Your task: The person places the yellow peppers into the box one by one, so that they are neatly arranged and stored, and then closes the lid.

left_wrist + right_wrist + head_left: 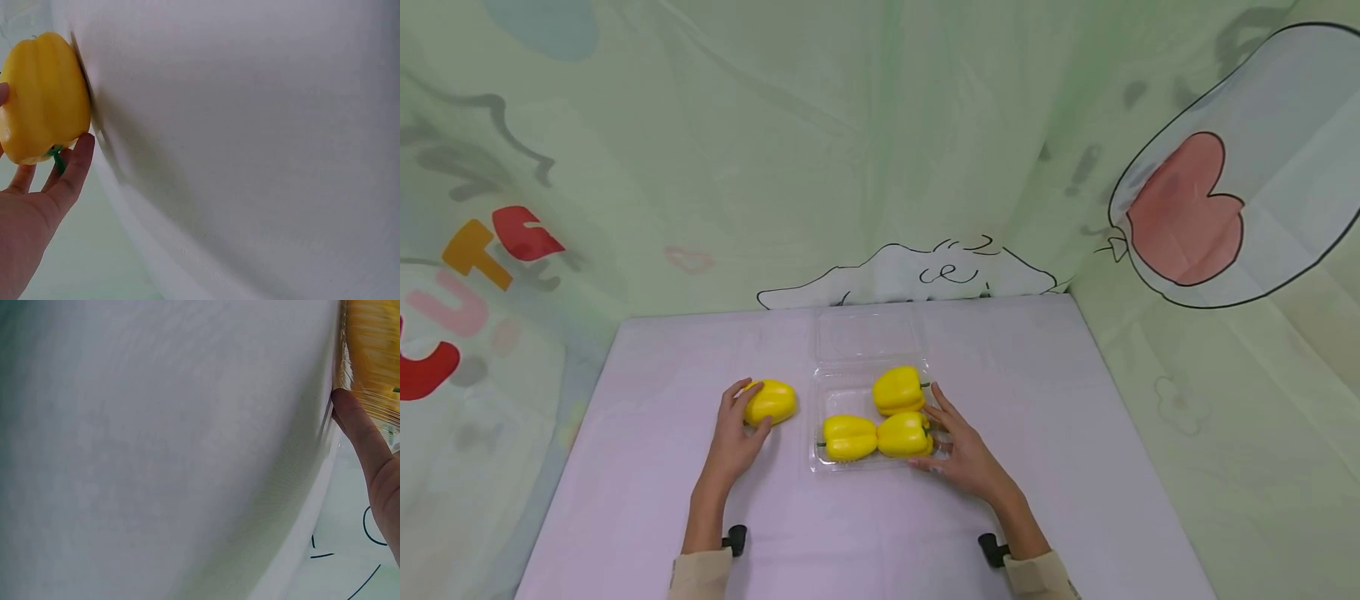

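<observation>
On the left, my left hand (735, 433) grips a yellow bell pepper (775, 402), thumb along its near side and fingers around its left end. The left wrist view shows this pepper (47, 94) with its green stem toward the palm, low against the table cloth. A clear plastic clamshell box (820, 398) lies with its lid back, holding three yellow bell peppers: one at the back right (897, 390), two along the front (850, 438). My right hand (962, 450) spreads its fingers against the box's right side. In the right wrist view a straight digit (359, 428) touches the box wall low down.
The box's transparent lid (868, 335) stretches toward the table's back edge. A pale cloth covers the table (1045, 400). Printed green curtains (820, 150) stand behind and at both sides.
</observation>
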### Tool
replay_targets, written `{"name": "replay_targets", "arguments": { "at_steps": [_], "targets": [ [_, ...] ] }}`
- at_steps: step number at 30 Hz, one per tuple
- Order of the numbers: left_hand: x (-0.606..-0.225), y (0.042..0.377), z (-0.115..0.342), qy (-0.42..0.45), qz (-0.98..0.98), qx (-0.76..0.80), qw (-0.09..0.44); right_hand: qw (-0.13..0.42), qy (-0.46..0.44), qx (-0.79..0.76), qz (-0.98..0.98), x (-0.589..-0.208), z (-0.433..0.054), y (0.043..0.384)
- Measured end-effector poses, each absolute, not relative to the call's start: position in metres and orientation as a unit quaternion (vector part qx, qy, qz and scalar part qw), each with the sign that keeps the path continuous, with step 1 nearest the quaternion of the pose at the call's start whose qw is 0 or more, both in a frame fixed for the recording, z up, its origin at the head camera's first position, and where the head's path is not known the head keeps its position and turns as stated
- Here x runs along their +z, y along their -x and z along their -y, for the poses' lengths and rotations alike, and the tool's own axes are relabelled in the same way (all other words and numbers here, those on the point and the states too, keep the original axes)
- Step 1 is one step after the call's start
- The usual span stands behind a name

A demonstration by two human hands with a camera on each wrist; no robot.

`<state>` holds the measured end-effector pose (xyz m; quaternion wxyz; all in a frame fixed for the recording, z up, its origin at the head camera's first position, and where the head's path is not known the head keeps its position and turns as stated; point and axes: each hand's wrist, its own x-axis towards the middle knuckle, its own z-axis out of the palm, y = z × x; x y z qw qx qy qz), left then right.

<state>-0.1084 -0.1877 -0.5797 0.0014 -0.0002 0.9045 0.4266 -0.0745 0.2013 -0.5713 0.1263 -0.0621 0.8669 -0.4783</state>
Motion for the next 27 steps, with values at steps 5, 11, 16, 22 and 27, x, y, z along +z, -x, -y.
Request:
{"name": "replay_targets", "arguments": {
  "at_steps": [5, 11, 16, 22, 27],
  "targets": [
    [-0.58, 0.1089, 0.1877, -0.004, -0.904, 0.427, 0.008, 0.126, 0.064, -0.479, -0.866, -0.5718, -0.2014, 0.0745],
    [-0.5808, 0.1078, 0.1865, -0.009, -0.91, 0.414, 0.001, 0.125, 0.066, -0.478, -0.867, -0.5735, -0.2015, 0.075],
    [-0.5803, 0.1082, 0.186, -0.007, -0.91, 0.415, 0.007, 0.124, 0.065, -0.481, -0.865, -0.5745, -0.2015, 0.0754],
    [-0.5805, 0.1095, 0.1861, -0.001, -0.91, 0.414, 0.017, 0.12, 0.069, -0.48, -0.866, -0.5745, -0.2019, 0.0753],
    [-0.5803, 0.1097, 0.185, 0.003, -0.911, 0.411, 0.018, 0.118, 0.068, -0.481, -0.866, -0.5748, -0.2015, 0.0754]
  ]
}}
